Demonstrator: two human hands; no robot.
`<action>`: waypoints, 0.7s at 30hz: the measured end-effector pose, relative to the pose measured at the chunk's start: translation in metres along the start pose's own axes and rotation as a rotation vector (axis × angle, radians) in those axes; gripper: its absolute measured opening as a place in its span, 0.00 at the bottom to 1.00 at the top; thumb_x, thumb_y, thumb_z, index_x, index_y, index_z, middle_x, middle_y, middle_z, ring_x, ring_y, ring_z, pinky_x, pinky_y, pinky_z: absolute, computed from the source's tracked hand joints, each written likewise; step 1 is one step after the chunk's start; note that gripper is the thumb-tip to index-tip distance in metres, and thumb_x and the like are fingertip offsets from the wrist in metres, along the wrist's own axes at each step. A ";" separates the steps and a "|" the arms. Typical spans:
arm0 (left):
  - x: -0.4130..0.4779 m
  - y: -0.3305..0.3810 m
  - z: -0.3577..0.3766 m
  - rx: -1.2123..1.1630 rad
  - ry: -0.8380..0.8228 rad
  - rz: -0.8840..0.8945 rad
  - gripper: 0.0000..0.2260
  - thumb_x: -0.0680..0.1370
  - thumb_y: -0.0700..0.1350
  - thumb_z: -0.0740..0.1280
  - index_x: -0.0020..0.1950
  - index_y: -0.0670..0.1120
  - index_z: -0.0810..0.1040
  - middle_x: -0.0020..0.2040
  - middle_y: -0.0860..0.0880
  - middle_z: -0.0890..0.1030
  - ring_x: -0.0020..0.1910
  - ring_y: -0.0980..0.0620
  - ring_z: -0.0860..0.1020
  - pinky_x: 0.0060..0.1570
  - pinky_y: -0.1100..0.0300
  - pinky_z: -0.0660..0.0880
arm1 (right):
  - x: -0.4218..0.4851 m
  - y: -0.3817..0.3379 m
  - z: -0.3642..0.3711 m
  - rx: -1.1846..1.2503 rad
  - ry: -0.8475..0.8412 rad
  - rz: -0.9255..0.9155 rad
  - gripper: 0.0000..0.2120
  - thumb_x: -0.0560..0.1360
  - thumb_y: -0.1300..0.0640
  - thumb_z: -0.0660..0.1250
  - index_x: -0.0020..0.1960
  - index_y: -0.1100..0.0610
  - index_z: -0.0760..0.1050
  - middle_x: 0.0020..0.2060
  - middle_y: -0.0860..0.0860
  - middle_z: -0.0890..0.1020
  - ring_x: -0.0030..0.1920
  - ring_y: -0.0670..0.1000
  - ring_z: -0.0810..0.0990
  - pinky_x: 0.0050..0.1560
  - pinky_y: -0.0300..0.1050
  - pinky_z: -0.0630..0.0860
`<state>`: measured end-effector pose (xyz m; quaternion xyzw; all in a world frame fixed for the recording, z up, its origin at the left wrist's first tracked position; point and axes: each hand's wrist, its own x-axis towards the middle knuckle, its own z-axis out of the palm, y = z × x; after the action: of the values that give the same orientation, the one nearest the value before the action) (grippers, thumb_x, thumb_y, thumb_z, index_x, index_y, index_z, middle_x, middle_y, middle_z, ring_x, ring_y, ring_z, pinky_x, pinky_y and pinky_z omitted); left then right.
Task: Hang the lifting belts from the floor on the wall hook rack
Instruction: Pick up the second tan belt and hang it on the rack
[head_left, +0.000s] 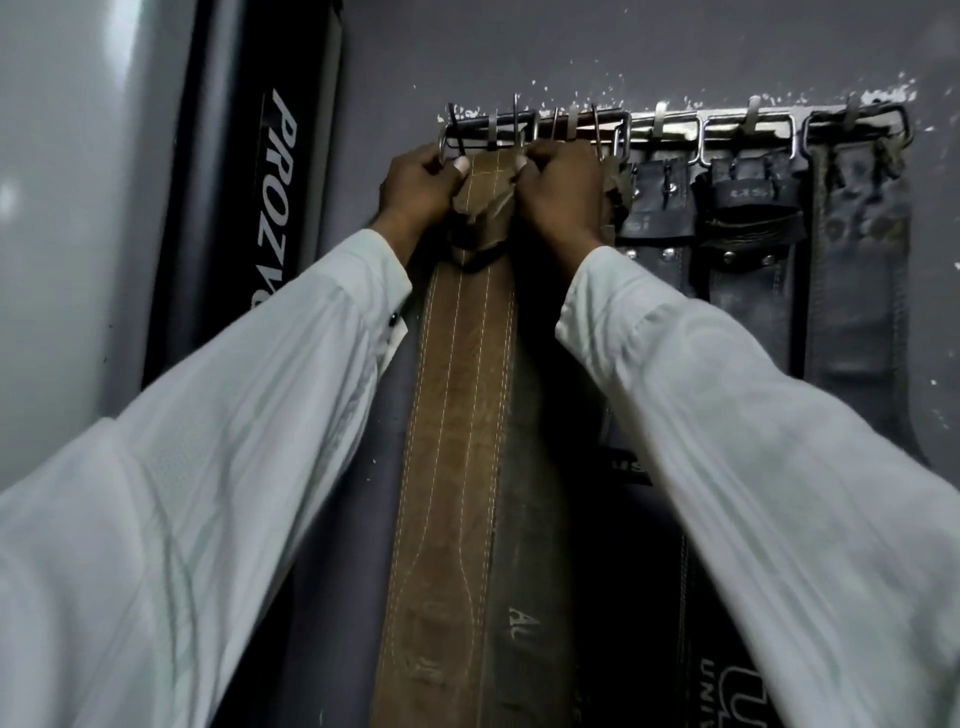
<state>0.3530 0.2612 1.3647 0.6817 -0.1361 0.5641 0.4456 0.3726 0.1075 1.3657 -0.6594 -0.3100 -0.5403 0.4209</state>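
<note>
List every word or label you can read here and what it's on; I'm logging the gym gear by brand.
"PROZV", cut off by the sleeve: black padded upright left of the hook rack.
"USI", faint: black belt on the rack.
"AL", rest blurred: dark belt beside the brown belt.
"U" over "UNIV", cut off: dark item, bottom edge.

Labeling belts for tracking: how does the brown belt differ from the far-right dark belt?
1. The brown belt is tan with pale stitch lines; the dark belt is grey-black and scuffed.
2. Both hands, left and right, grip the brown belt's top at the rack; the dark belt hangs untouched.
3. The brown belt is at the rack's left end, the dark one at its right.
Both hang vertically.
</note>
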 end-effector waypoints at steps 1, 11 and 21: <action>-0.004 -0.004 0.001 -0.035 -0.004 0.000 0.09 0.75 0.54 0.66 0.51 0.53 0.82 0.51 0.50 0.84 0.56 0.48 0.82 0.63 0.49 0.76 | -0.006 0.000 0.002 0.006 0.005 0.019 0.14 0.79 0.52 0.64 0.55 0.60 0.83 0.57 0.59 0.82 0.61 0.58 0.78 0.59 0.43 0.70; -0.097 -0.024 -0.003 -0.247 -0.145 -0.093 0.28 0.80 0.55 0.65 0.77 0.47 0.64 0.72 0.46 0.74 0.69 0.49 0.74 0.68 0.52 0.73 | -0.080 -0.002 -0.007 0.012 0.026 0.164 0.12 0.77 0.56 0.67 0.57 0.60 0.82 0.54 0.58 0.85 0.55 0.57 0.83 0.50 0.43 0.75; -0.221 -0.081 -0.006 -0.235 -0.157 -0.285 0.33 0.77 0.46 0.70 0.78 0.57 0.59 0.74 0.50 0.72 0.70 0.51 0.74 0.69 0.46 0.73 | -0.219 0.015 -0.025 0.076 -0.190 0.426 0.10 0.76 0.56 0.72 0.56 0.56 0.84 0.52 0.53 0.86 0.51 0.48 0.83 0.52 0.33 0.70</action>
<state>0.3329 0.2418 1.1309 0.6792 -0.1376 0.4205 0.5856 0.3252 0.0881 1.1504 -0.7417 -0.2220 -0.3626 0.5188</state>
